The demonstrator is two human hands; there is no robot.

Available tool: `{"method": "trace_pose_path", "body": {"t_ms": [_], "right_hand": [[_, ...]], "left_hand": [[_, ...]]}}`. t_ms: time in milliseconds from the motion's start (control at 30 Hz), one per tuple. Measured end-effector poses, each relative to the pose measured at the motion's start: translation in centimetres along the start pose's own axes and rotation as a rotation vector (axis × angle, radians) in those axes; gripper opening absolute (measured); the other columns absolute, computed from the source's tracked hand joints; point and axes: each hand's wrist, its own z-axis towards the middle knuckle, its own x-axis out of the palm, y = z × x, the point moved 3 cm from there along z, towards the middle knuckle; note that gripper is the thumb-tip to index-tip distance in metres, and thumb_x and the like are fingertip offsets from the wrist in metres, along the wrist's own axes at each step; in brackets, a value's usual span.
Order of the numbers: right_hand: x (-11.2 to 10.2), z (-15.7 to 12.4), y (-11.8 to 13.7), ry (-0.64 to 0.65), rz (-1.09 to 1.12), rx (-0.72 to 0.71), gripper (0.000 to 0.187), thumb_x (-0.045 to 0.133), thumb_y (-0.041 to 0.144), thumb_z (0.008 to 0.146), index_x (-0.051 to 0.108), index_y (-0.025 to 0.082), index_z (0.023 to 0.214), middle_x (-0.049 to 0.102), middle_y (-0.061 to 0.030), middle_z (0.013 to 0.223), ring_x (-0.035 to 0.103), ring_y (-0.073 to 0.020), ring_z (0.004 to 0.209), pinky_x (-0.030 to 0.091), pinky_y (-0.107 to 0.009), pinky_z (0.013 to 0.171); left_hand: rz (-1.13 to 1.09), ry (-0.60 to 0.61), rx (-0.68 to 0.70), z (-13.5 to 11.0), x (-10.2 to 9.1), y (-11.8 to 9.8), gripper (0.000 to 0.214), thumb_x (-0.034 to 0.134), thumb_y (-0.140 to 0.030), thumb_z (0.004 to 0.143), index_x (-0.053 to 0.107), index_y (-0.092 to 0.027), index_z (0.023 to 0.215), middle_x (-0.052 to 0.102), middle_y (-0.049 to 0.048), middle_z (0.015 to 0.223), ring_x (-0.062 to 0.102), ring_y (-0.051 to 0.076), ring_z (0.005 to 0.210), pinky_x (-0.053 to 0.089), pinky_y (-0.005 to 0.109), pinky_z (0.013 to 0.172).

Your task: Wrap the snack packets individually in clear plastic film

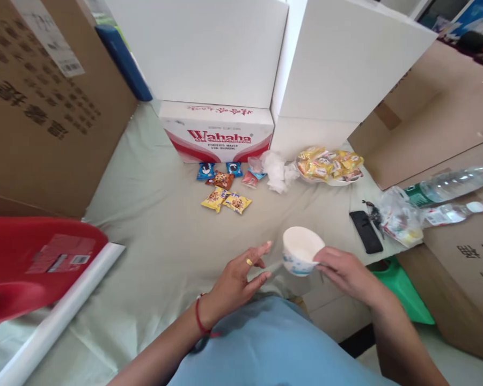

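Note:
My right hand (340,271) grips the rim of a white paper cup (300,265) with a blue pattern, between thumb and fingers. The cup's mouth tilts up toward me, and its inside looks bare. Just left of the cup, my left hand (241,271) hovers with thumb and fingers apart, holding nothing; it wears a gold ring. Beyond the hands, two yellow snack packets (237,203), a brown packet (224,180) and two blue packets (205,171) lie on the cloth. Beside them are a red-and-white packet (250,179) and crumpled white tissue (276,170).
A Wahaha water carton (221,134) stands at the back. Right of it sits a bowl of yellow-wrapped snacks (320,163). A black phone (366,231), a plastic bag (400,217) and bottles (453,185) lie right. Cardboard boxes (44,123) and a red container (36,262) border the left.

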Motion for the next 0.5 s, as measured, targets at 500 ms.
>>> {"method": "trace_pose_path", "body": {"t_ms": [500], "right_hand": [[-33.4, 19.4, -21.9, -0.668, -0.622, 0.491, 0.032, 0.068, 0.033, 0.092, 0.070, 0.002, 0.097, 0.067, -0.0202, 0.111, 0.070, -0.0282, 0.107, 0.046, -0.047, 0.090]], "left_hand": [[0.252, -0.268, -0.352, -6.4, -1.8, 2.9, 0.037, 0.055, -0.052, 0.100, 0.075, -0.024, 0.113, 0.083, 0.0060, 0.103, 0.080, 0.021, 0.088, 0.065, 0.029, 0.079]]}}
